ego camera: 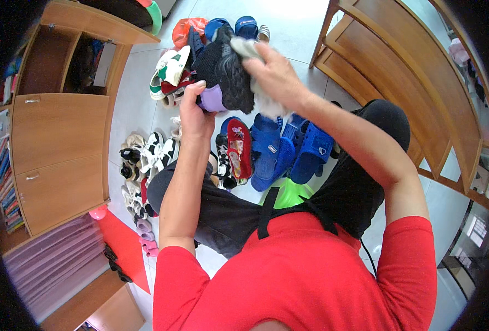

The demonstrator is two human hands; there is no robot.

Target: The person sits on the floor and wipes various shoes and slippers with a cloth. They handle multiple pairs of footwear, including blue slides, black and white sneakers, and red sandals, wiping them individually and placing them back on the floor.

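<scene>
A black shoe (207,62) with a purple patch is held up in front of me, its dark, ridged sole turned towards the right. My left hand (196,109) grips it near the purple part, thumb uppermost. A whitish cloth (269,102) is bunched in my right hand (278,76), close against the sole side; blur hides whether it touches. Below the shoe, a red slip-on shoe (239,151) with a floral lining and blue sandals (265,149) rest on the floor. White-and-green sneakers (170,70) lie just left of the held shoe.
More shoes (159,151) are lined up along the left. Wooden cabinets (60,132) stand beyond them. On the right is a slatted wooden rack (393,78). Blue slippers (246,27) and a red plastic bag (188,31) are at the far side. Something bright green (290,193) sits between my legs.
</scene>
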